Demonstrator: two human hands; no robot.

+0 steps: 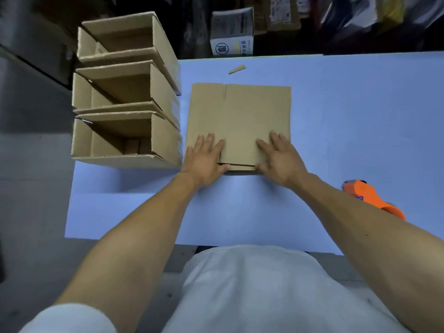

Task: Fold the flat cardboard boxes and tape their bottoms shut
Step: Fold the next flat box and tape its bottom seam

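flat box (240,116) lengthwise away, both hands on near edge

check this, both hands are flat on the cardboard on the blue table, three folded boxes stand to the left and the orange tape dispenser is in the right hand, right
Not quite: the right hand holds nothing. The head view shows the orange tape dispenser lying on the blue table beside the right forearm. The rest holds: both hands, the left hand too, press the cardboard, and three folded boxes stand to the left.

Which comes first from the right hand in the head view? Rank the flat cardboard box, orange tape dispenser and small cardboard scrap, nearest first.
From the right hand:
1. Flat cardboard box, under the palm.
2. Orange tape dispenser, at the table's right.
3. Small cardboard scrap, beyond the box's far edge.
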